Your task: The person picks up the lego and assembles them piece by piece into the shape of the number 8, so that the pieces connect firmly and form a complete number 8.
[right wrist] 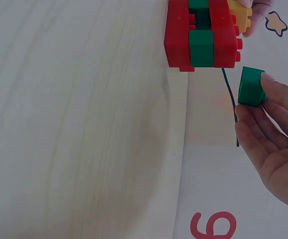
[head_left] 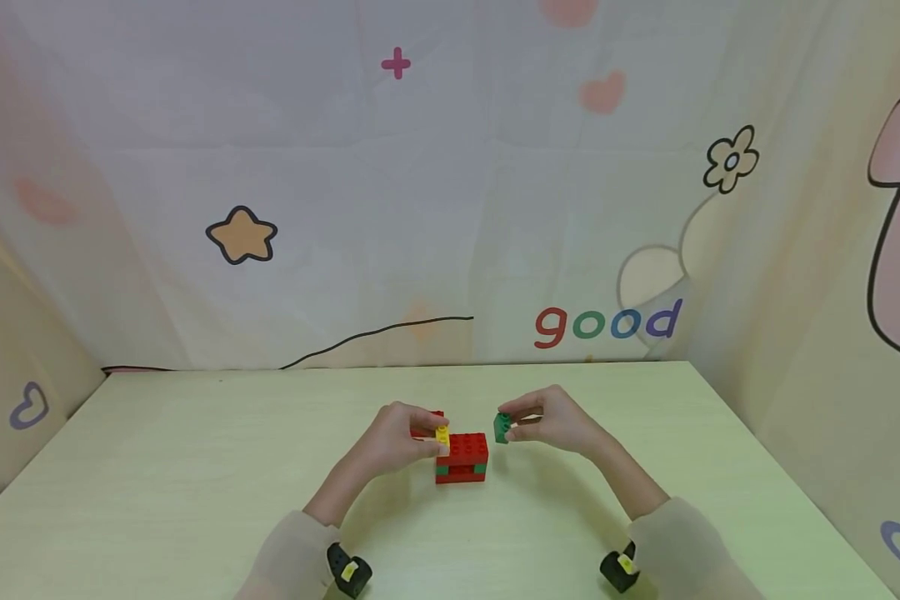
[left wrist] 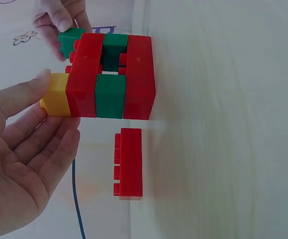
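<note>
A block stack (head_left: 468,450) stands on the table, with a red brick below, green bricks between at its ends and a red brick on top. My left hand (head_left: 393,437) pinches a yellow brick (left wrist: 58,94) between thumb and fingers, at the left end of the stack's top. In the left wrist view the yellow brick's base meets the upper red brick (left wrist: 85,74). To the right of the stack, my right hand (head_left: 555,421) holds a small green brick (right wrist: 251,86) by thumb and fingertips, raised and apart from the stack.
A loose red brick (left wrist: 131,164) lies on the table behind the stack, partly hidden by my left hand in the head view. The pale wooden table (head_left: 195,467) ends at a printed cloth backdrop (head_left: 345,208), with cloth sides left and right.
</note>
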Available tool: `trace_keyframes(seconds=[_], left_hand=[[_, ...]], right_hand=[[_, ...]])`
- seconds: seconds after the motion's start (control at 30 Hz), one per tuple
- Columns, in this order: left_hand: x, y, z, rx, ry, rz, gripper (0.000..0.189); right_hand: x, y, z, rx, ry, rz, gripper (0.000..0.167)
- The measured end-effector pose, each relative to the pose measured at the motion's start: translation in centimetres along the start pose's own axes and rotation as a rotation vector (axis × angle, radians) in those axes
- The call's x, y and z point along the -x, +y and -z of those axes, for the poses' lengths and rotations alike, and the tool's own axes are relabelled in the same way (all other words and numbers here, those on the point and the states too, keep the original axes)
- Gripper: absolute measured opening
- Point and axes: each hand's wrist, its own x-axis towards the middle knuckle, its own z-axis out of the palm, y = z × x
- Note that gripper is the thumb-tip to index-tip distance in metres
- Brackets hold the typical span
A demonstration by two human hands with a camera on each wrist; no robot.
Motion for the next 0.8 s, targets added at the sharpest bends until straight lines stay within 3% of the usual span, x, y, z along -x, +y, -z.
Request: trace_keyframes(seconds=[0.43,0.8], left_hand=[[-0.2,0.0,-0.1,0.009,-0.012,-0.004,0.035],[-0.2,-0.4,-0.1,0.011,0.001,0.013,0.036]], right_hand=[[-0.7,-1.6,-1.2,-0.006,-0.085,0.063,0.033],[-1.0,-2.1,-1.7,0.060,-0.111,0.082,0.029]])
